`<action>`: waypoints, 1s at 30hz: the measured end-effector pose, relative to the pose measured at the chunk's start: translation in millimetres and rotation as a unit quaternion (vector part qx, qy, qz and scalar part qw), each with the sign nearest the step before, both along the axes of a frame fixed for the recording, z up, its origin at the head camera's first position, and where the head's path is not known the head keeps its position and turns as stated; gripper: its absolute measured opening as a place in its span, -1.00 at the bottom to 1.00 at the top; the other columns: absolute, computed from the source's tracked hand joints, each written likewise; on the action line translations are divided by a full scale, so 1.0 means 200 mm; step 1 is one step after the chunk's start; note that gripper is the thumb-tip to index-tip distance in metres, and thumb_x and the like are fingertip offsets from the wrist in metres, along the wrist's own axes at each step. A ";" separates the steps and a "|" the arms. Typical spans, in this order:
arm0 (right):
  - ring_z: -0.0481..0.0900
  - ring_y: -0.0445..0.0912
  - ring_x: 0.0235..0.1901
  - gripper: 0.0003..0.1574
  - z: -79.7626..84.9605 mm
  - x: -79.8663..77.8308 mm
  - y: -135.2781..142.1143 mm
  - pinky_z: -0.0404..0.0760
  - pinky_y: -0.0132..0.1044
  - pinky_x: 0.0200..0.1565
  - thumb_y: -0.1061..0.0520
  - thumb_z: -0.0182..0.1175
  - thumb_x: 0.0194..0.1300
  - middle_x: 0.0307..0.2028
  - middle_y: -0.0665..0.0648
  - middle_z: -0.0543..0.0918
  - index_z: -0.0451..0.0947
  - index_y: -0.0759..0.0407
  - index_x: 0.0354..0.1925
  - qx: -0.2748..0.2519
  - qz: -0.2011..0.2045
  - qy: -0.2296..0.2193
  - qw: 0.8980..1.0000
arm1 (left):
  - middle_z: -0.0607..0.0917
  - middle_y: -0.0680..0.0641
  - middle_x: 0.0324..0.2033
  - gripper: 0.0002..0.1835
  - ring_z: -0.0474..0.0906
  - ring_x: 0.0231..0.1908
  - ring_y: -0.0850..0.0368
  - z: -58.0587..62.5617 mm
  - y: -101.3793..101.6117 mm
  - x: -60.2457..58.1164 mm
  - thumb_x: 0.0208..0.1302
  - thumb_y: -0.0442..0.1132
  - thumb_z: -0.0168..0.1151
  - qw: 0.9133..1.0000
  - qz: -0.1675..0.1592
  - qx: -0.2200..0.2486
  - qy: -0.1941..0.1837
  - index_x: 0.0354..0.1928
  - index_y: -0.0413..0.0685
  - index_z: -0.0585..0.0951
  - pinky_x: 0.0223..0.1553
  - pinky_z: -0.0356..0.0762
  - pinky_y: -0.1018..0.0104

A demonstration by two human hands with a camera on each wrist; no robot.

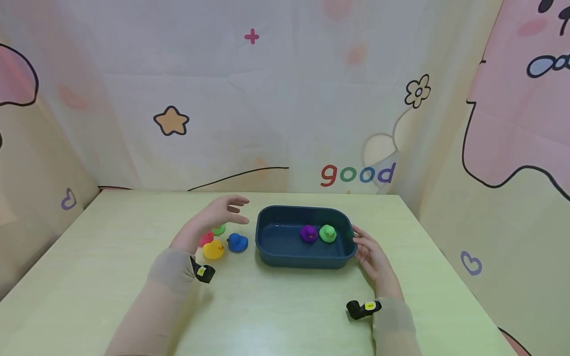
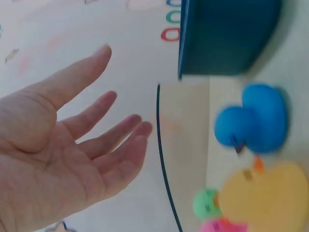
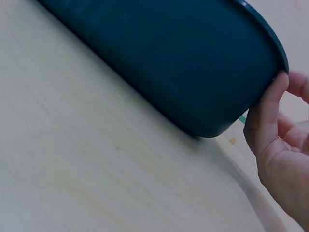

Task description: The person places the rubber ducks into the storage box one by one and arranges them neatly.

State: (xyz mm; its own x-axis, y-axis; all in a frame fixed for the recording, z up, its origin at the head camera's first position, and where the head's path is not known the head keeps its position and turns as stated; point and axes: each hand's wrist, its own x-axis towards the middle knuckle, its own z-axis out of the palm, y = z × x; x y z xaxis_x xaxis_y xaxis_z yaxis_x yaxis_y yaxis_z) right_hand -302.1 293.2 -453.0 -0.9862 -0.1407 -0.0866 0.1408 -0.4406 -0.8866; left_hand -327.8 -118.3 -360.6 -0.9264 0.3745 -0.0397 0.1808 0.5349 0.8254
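Note:
A dark blue plastic bin [image 1: 285,260] stands on the table with a purple rubber duck [image 1: 309,234] and a light green rubber duck [image 1: 327,233] inside, toward its right end. My right hand [image 1: 373,254] rests its fingers against the bin's right end, fingertips at the rim in the right wrist view. My left hand [image 1: 221,211] is raised left of the bin with fingers spread and nothing held. Below it are a blue rubber duck [image 1: 238,243], a yellow one [image 1: 213,250], a pink one [image 1: 206,239] and a green one [image 1: 218,230]; the left arm partly hides the pink duck.
The pale wooden table [image 1: 276,311] carries all of this. Printed cloth walls [image 1: 285,123] rise behind it and along both sides. A black wrist camera [image 1: 203,271] sits on the left sleeve cuff, another wrist camera [image 1: 362,309] on the right.

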 end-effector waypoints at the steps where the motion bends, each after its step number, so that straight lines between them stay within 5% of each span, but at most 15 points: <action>1: 0.60 -0.27 -0.41 -0.58 0.00 0.00 0.00 0.61 -0.53 -0.27 0.33 -0.15 0.50 -0.20 -0.02 0.57 0.56 -0.07 -0.03 0.000 0.001 0.002 1.000 | 0.38 -0.24 0.36 -0.34 0.28 0.34 -0.27 -0.01 -0.03 0.00 0.25 -0.21 0.33 1.000 0.013 0.004 0.000 0.37 -0.16 0.36 0.30 0.35 -0.14; 12: 0.60 -0.26 -0.41 -0.57 -0.01 -0.01 0.01 0.62 -0.51 -0.27 0.33 -0.17 0.51 -0.22 -0.03 0.58 0.56 -0.08 -0.02 -0.003 0.010 0.007 1.000 | 0.33 -0.30 0.38 -0.31 0.22 0.36 -0.29 -0.13 -0.28 0.04 0.26 -0.20 0.32 0.985 0.165 0.041 -0.016 0.39 -0.17 0.32 0.34 0.28 -0.15; 21: 0.60 -0.26 -0.41 -0.56 0.00 0.00 0.01 0.62 -0.51 -0.27 0.35 -0.18 0.50 -0.20 -0.02 0.58 0.55 -0.05 -0.02 -0.008 0.012 0.009 1.000 | 0.29 -0.33 0.38 -0.25 0.19 0.35 -0.30 -0.25 -0.37 0.05 0.22 -0.14 0.37 0.979 0.197 0.038 -0.044 0.39 -0.21 0.31 0.35 0.24 -0.17; 30: 0.59 -0.25 -0.42 -0.60 0.00 0.01 -0.01 0.61 -0.51 -0.27 0.34 -0.15 0.49 -0.18 -0.01 0.57 0.53 -0.04 0.00 -0.002 0.003 0.004 1.000 | 0.32 -0.35 0.36 -0.25 0.23 0.31 -0.31 -0.34 -0.41 0.04 0.14 -0.11 0.44 0.980 0.184 0.035 -0.073 0.34 -0.22 0.38 0.35 0.22 -0.18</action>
